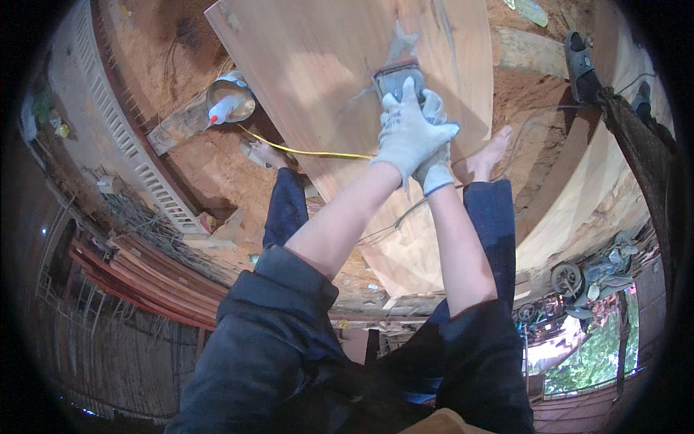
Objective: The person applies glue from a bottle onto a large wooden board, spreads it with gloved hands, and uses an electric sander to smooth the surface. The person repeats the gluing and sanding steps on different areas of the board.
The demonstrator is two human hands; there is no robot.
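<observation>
Both my hands wear pale knit gloves and are closed together over a grey power sander (pixel 400 81), which rests flat on a large wooden board (pixel 311 79). My left hand (pixel 409 132) lies on top, fingers wrapped round the tool and thumb spread to the right. Partly hidden behind it, my right hand (pixel 436 163) grips the sander's rear. Just ahead of the tool, a pale grey patch (pixel 402 42) marks the wood. A dark cord (pixel 410 211) trails behind my hands across the board.
Left of the board, a can (pixel 247 108) holds a white bottle (pixel 225 107) with a red tip. A yellow cord (pixel 311 152) crosses toward my left wrist. My bare feet flank the board. Another person's shoe (pixel 580 66) stands at right. Stacked planks (pixel 152 271) lie at lower left.
</observation>
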